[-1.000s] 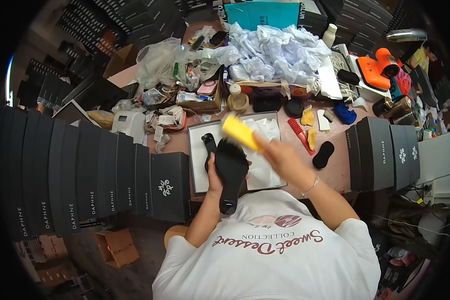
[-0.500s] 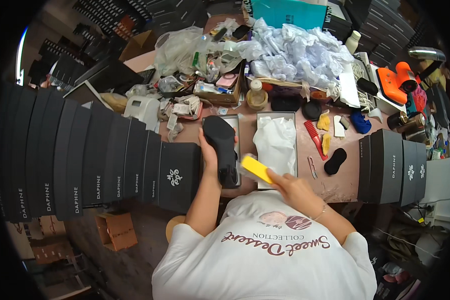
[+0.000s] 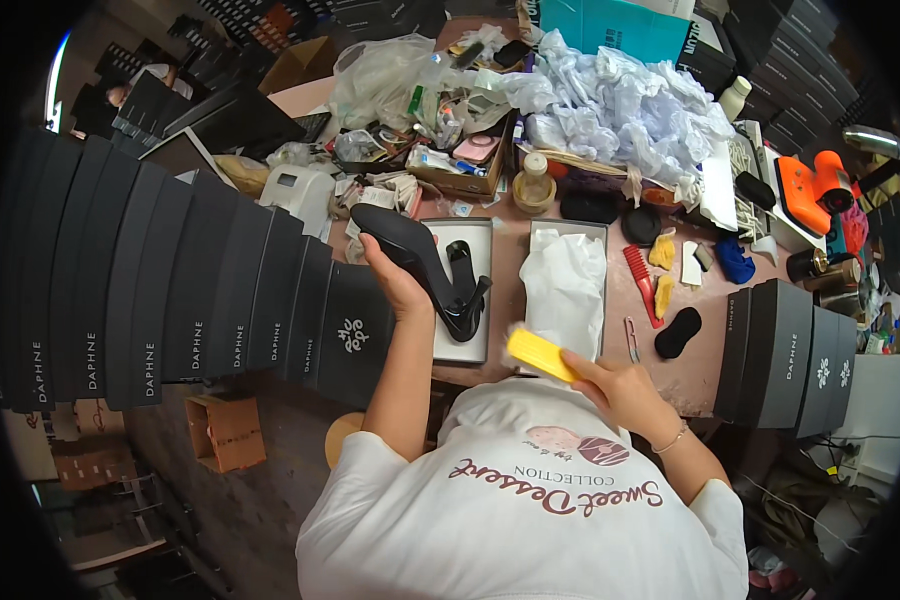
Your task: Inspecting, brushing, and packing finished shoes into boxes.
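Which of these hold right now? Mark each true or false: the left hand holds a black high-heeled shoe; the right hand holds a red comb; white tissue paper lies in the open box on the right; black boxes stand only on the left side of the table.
1. The left hand holds a black high-heeled shoe: true.
2. The right hand holds a red comb: false. It holds a yellow block; the red comb lies on the table.
3. White tissue paper lies in the open box on the right: true.
4. Black boxes stand only on the left: false. More black boxes stand on the right.
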A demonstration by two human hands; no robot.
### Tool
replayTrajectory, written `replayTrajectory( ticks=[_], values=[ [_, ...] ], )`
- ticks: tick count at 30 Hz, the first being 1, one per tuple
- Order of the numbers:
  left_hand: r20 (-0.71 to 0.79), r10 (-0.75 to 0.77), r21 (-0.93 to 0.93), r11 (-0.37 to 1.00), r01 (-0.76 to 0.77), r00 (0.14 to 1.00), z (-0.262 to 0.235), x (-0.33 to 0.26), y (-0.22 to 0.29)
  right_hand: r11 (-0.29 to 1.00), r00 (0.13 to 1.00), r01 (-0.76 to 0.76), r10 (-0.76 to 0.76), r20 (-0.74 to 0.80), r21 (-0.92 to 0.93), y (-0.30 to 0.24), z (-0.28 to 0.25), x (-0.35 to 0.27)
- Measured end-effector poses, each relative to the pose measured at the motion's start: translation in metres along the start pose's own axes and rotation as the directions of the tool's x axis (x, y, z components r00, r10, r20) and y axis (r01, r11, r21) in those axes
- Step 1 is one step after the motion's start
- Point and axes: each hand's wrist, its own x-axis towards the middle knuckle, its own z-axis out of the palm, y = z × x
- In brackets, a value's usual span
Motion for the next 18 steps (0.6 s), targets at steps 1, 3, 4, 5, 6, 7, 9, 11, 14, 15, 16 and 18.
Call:
replayTrajectory(
  ticks=[1, 3, 4, 5, 6, 7, 9, 11, 14, 15, 16, 18],
  values=[
    [0.056, -0.036, -0.026, 0.999, 0.038, 0.998, -0.002, 0.000, -0.005, 0.999, 0.996, 0.037, -0.035, -0.086, 0.029, -0.013, 0.004, 0.020],
    [0.188, -0.117, -0.073, 0.988, 0.133, 0.975, -0.009, 0.002, -0.017, 0.993, 0.960, 0.100, -0.078, -0.270, 0.068, -0.036, 0.011, 0.053],
    [0.268, -0.124, -0.077, 0.986, 0.150, 0.955, -0.009, 0.002, -0.017, 0.996, 0.978, 0.076, -0.066, -0.199, 0.044, -0.033, 0.017, 0.045],
    [0.237, -0.130, -0.104, 0.982, 0.158, 0.963, -0.012, 0.007, -0.012, 0.998, 0.989, 0.065, -0.061, -0.135, 0.025, -0.031, 0.028, 0.037],
    [0.191, -0.117, -0.147, 0.978, 0.146, 0.975, -0.014, 0.015, -0.009, 0.997, 0.995, 0.079, -0.079, -0.062, -0.002, -0.024, 0.032, 0.033],
    [0.144, -0.106, -0.190, 0.973, 0.132, 0.984, -0.017, 0.024, -0.005, 0.998, 0.997, 0.070, -0.070, -0.025, 0.004, -0.017, 0.027, 0.027],
    [0.191, -0.129, -0.257, 0.950, 0.176, 0.973, -0.017, 0.030, 0.000, 0.999, 0.997, 0.012, -0.015, 0.079, 0.030, -0.012, 0.014, 0.008],
    [0.210, -0.181, -0.270, 0.934, 0.235, 0.961, -0.011, 0.023, 0.001, 0.987, 0.983, 0.156, -0.151, -0.108, 0.040, -0.024, 0.015, 0.027],
    [0.386, -0.227, -0.352, 0.860, 0.370, 0.894, -0.009, 0.009, -0.006, 0.958, 0.935, 0.285, -0.275, -0.223, 0.014, -0.026, 0.023, 0.058],
    [0.427, -0.237, -0.407, 0.812, 0.419, 0.873, -0.009, 0.008, -0.001, 0.974, 0.970, 0.216, -0.222, -0.099, -0.064, -0.012, 0.027, 0.046],
    [0.503, -0.270, -0.470, 0.712, 0.522, 0.821, -0.009, 0.011, -0.002, 0.975, 0.988, 0.152, -0.150, 0.023, -0.161, 0.007, 0.029, 0.023],
    [0.615, -0.328, -0.431, 0.621, 0.654, 0.717, -0.011, 0.006, 0.008, 0.984, 0.998, 0.066, -0.066, 0.001, -0.164, 0.016, 0.026, 0.008]
  ],
)
